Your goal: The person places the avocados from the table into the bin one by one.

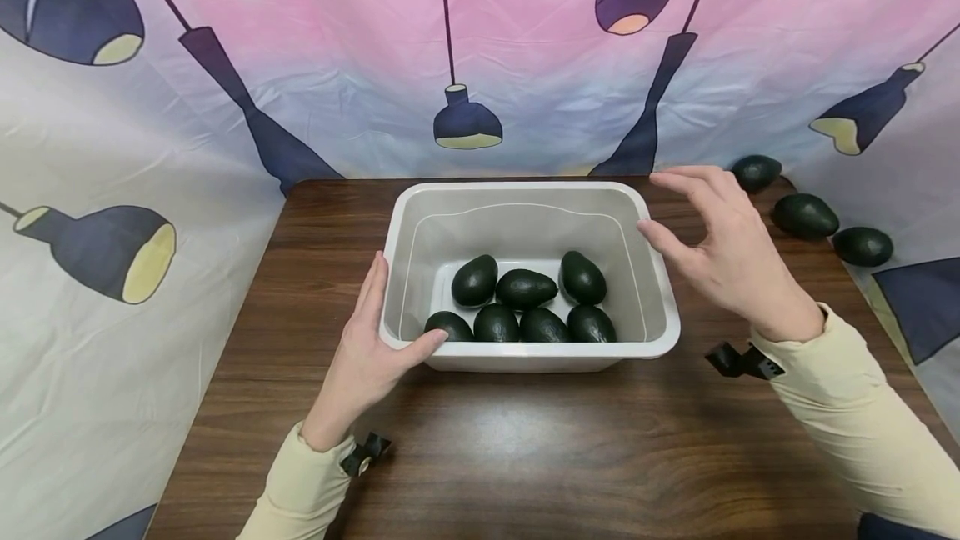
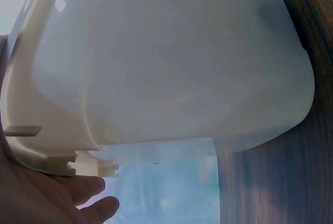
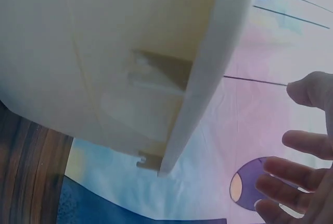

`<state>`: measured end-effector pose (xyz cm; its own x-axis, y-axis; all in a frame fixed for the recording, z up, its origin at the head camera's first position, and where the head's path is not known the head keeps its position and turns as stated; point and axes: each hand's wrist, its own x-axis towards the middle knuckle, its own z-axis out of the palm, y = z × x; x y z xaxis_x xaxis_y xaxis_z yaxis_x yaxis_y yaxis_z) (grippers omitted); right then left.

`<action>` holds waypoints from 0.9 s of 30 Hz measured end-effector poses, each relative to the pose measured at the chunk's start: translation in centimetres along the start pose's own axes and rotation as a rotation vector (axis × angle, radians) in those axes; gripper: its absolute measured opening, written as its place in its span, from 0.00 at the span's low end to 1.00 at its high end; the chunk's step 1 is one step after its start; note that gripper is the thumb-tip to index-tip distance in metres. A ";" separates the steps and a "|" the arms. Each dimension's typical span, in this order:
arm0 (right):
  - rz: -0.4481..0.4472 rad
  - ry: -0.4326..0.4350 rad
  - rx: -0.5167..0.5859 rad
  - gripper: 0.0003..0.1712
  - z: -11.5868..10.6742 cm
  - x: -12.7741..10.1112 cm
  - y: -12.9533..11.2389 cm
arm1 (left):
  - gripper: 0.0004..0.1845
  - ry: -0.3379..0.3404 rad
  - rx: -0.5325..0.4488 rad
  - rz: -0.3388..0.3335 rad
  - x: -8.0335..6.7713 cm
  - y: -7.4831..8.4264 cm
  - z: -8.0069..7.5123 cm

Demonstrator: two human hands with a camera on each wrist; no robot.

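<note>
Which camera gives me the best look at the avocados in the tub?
The head view: seven avocados lie in plain sight on the floor of the tub. Both wrist views show only the tub's outer wall, so no avocados there.

a pale rectangular plastic tub (image 1: 651, 273) sits mid-table on the dark wooden table (image 1: 525, 448), seven dark green avocados (image 1: 524, 288) inside it; three more dark avocados (image 1: 805, 215) lie at the table's far right edge, well apart.
</note>
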<state>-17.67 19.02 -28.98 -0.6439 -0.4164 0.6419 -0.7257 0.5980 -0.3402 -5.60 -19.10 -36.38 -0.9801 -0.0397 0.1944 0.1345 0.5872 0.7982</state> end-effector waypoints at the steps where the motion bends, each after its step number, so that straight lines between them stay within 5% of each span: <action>1: 0.005 0.002 -0.001 0.32 -0.1 -0.1 0.1 | 0.60 0.000 0.002 0.000 0.0 0.0 0.0; 18: 0.145 0.050 -0.035 0.28 -1.9 -0.9 2.2 | 0.59 0.006 0.009 -0.002 0.0 -0.2 -0.2; 27: 0.301 0.089 -0.079 0.27 -2.9 -2.2 6.1 | 0.60 0.015 -0.001 0.002 -0.4 -0.1 -0.2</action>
<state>-19.95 25.58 -30.44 -0.8008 -0.1531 0.5791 -0.4824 0.7379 -0.4720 -5.22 -19.31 -36.38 -0.9775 -0.0511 0.2046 0.1364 0.5868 0.7981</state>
